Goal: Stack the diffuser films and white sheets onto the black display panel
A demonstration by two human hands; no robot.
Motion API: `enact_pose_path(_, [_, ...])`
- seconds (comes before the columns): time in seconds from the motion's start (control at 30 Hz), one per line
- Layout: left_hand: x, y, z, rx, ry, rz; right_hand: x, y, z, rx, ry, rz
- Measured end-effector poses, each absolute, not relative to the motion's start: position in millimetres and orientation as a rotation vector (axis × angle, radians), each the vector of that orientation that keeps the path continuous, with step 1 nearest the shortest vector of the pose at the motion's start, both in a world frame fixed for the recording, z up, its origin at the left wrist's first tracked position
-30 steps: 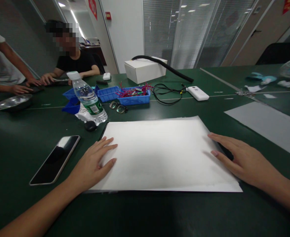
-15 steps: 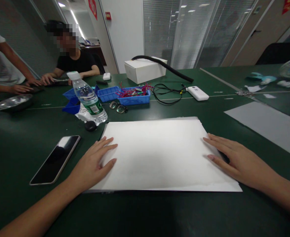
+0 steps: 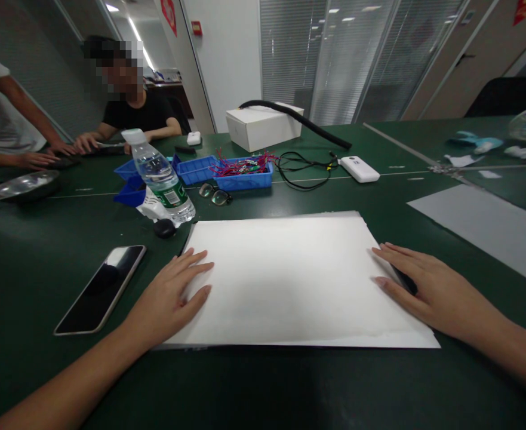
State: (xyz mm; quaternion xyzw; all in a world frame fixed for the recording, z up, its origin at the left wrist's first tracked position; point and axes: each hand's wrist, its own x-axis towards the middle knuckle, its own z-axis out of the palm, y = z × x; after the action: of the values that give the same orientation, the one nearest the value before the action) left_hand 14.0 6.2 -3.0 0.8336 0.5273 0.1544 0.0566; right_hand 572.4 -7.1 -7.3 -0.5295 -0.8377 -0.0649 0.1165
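White paper sheet (image 3: pixel 289 280) lay flat on the green table (image 3: pixel 30 263), pinned between both palms. Left hand (image 3: pixel 166 301) pressed flat, fingers spread, on its left edge; right hand (image 3: pixel 428 286) likewise on its right edge. Phone (image 3: pixel 100 289) lay just left of the left hand.
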Motion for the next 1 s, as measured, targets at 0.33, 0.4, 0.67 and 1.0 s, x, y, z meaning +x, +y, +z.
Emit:
enact_pose_path(0.33, [11.6,7.1,-6.0,2.539,1.570,0.459,572.8,-8.8,-10.6,-1.512,-2.480,-0.132])
enact_pose_path(0.4, [10.9,6.7,-7.3,2.540,1.564,0.470,569.9,-10.3,-11.1,-1.499,-2.476,-0.145])
enact_pose_path(0.67, [10.2,5.5,-6.9,2.534,1.543,0.434,565.8,-16.3,-15.8,-1.480,-2.539,-0.211])
enact_pose_path(1.0, [9.3,5.9,-7.4,2.561,1.532,0.429,567.2,-17.2,-15.9,-1.441,-2.537,-0.232])
